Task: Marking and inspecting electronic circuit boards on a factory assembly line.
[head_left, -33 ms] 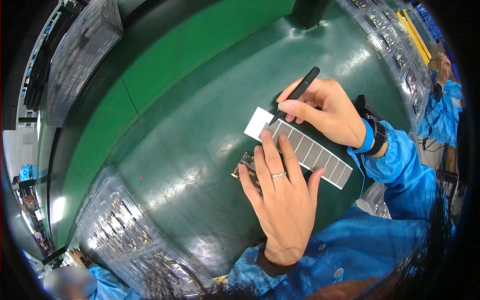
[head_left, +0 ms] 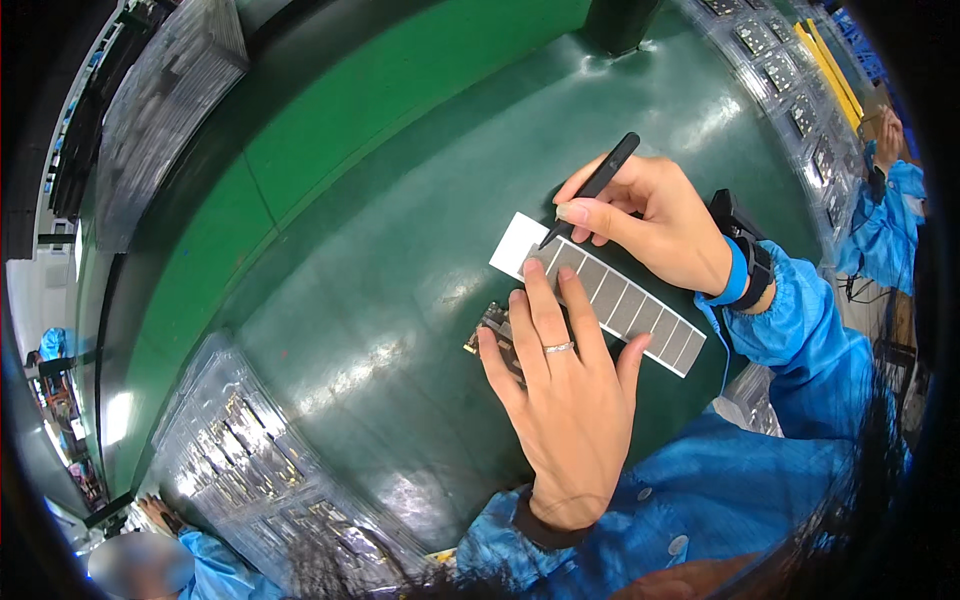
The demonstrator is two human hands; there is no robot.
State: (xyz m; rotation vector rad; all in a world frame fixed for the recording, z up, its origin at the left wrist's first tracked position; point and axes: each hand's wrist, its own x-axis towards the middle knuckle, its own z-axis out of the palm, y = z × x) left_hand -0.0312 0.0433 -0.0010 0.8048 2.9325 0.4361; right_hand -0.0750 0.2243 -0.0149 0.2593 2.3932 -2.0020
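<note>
- A white strip of grey stickers [head_left: 628, 308] was laid on the green counter [head_left: 400, 230], any print unreadable.
- Strip and circuit board [head_left: 488, 330] were partly covered by the left hand [head_left: 570, 400], its grip spread.
- A black tool [head_left: 607, 170] was pinched in the grip of the right hand [head_left: 665, 220], tip near the strip's white end.

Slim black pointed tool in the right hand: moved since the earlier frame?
No, no visible shift either way: the slim black pointed tool holds its place against the dark upright post.
</note>
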